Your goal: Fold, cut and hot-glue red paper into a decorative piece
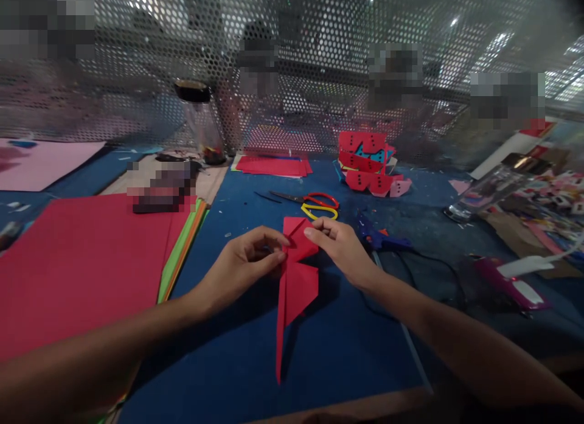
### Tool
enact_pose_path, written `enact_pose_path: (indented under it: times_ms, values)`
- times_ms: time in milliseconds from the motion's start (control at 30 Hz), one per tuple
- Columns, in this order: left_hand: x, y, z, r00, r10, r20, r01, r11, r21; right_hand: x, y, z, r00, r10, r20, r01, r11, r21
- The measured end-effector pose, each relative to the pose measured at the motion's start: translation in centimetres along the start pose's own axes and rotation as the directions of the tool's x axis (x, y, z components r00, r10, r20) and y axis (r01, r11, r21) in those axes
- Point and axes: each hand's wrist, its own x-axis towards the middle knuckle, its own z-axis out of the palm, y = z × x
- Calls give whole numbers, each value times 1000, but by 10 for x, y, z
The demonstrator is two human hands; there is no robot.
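pretty dim where i'm standing
glare behind the metal mesh (314,89) upper right, soft shadow beside the folded red paper (301,287), edges stretched and blurry, some patches pixelated

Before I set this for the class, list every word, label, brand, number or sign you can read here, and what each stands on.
No words, labels, brands, numbers or signs can be read.
Held red paper: no writing visible.
Red cutouts at the back: dark dots, no lettering I can make out.
Colourful pile at right: too blurred to read.
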Motion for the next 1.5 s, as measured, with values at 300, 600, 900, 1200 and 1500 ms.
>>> enact_pose_path:
  times_ms: [300,600,900,1200,1500]
  values:
    - [-1,0,0,998,-48,32,47,999,16,1,4,-1,999,-19,-39,18,1000,-7]
    - [3,6,-3,995,-95,-6,94,991,-95,1,5,-3,999,-33,-38,34,999,28]
    - [13,0,-15,989,-73,-131,46,980,-195,-15,-1,-3,826,-563,-44,479,740,-471]
    - [14,4,-15,984,-103,-144,59,958,-281,-26,1,-2,669,-624,405,675,281,-682]
    - [8,1,-9,989,-121,-82,96,960,-263,-25,-2,0,613,-641,462,713,196,-674]
